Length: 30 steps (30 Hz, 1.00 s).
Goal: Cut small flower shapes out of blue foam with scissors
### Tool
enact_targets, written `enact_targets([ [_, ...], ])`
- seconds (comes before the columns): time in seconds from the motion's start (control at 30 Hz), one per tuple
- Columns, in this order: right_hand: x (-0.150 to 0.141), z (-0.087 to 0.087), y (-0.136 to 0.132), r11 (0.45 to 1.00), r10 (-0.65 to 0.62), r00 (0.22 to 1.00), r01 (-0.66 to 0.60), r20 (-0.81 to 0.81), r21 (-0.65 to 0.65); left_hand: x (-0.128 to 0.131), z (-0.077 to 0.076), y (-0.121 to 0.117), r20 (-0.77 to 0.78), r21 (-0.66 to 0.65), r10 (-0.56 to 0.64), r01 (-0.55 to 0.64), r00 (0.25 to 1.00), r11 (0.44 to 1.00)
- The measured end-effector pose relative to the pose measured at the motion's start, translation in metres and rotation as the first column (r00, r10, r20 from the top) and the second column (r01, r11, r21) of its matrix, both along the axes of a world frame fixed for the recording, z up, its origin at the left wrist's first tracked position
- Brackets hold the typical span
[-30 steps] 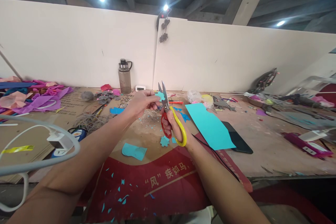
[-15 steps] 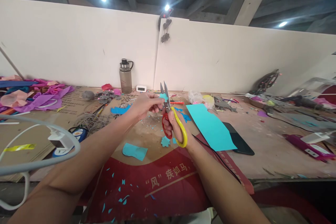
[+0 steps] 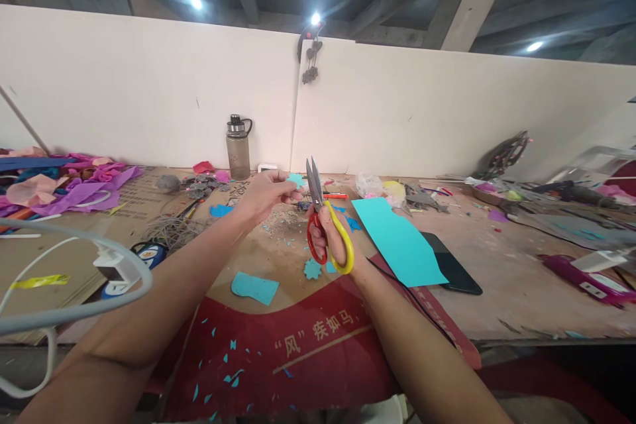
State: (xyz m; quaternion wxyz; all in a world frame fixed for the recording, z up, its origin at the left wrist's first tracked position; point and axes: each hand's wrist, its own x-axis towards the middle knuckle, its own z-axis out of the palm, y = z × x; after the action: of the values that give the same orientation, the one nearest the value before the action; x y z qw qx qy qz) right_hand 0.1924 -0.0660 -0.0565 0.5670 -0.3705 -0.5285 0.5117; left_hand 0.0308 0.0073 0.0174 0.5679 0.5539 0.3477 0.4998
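Observation:
Between the fingertips of my left hand [image 3: 271,195] is a small turquoise paper cutout [image 3: 297,179] with a notched edge. My right hand [image 3: 332,236] is wrapped round the handles of a pair of scissors [image 3: 315,185], one handle red and the other yellow. The blades point up and sit just right of the cutout, apart from it, only slightly parted. Below the scissors a flower-shaped turquoise cutout [image 3: 313,269] lies on the cardboard. A turquoise scrap [image 3: 255,287] rests to its left, and a large turquoise sheet [image 3: 397,242] lies to the right.
The sheet partly covers a dark phone-like slab [image 3: 454,265]. A bottle [image 3: 238,152] stands by the white partition [image 3: 149,93]. Coloured scraps [image 3: 59,179] pile up at far left, near a white cable [image 3: 99,308]. A magenta power strip [image 3: 586,279] lies right. Paper snippets dot the red board [image 3: 298,377].
The scissor blades were around the cutout and more open; now they are nearly closed and clear of it. My left hand has drawn the cutout slightly left.

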Motion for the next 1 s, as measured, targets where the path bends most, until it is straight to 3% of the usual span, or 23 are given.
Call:
enact_targets([
  [0.13,0.000,-0.004,0.005,0.999,-0.026,1.000,0.026,-0.014,-0.021,-0.008,-0.004,0.002,0.001,-0.003,0.016,-0.016,1.000,1.000],
  [0.33,0.001,-0.005,0.013,0.965,-0.185,0.983,0.180,0.010,0.190,-0.025,-0.022,-0.003,-0.050,-0.046,-0.034,0.032,0.998,0.998],
  [0.47,0.001,-0.002,0.022,0.949,-0.204,0.978,0.207,-0.040,0.237,-0.030,-0.030,-0.003,-0.085,-0.097,-0.067,0.058,0.994,0.994],
  [0.77,-0.025,-0.002,0.041,0.966,-0.170,0.984,0.177,-0.052,0.186,-0.036,-0.041,-0.004,-0.026,-0.105,-0.104,0.101,0.994,0.989],
  [1.0,-0.050,0.003,0.054,0.936,-0.305,0.932,0.332,-0.198,0.116,-0.038,-0.049,-0.007,0.177,-0.140,-0.039,0.065,0.983,0.988],
])
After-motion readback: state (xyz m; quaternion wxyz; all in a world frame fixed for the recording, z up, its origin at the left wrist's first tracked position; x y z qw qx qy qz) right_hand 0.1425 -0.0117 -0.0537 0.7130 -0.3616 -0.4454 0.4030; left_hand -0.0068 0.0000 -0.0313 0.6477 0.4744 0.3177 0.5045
